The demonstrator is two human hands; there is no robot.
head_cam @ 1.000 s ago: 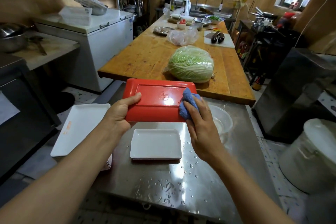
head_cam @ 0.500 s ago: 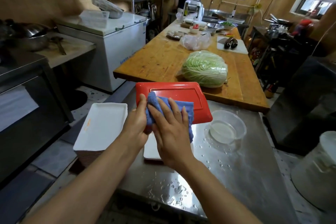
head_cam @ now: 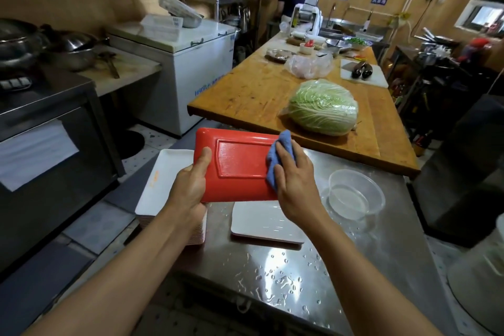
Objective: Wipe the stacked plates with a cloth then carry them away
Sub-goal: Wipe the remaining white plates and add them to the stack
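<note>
Red rectangular plate (head_cam: 240,169) held above the steel counter (head_cam: 300,267), underside facing the camera, tilted. Left hand (head_cam: 191,185) grips its left edge, thumb on the near face, fingers hidden behind. Right hand (head_cam: 294,177) presses a blue cloth (head_cam: 278,155) against the plate's right end, fingers laid over the cloth; whether the thumb pinches it is unclear. Below, a white plate (head_cam: 264,224) lies flat on the wet counter. Stack of white plates (head_cam: 163,180) at the counter's left edge, beside the held plate. Clear plastic bowl (head_cam: 354,194) to the right. Cabbage (head_cam: 323,108) on the wooden table (head_cam: 259,90) beyond.
</note>
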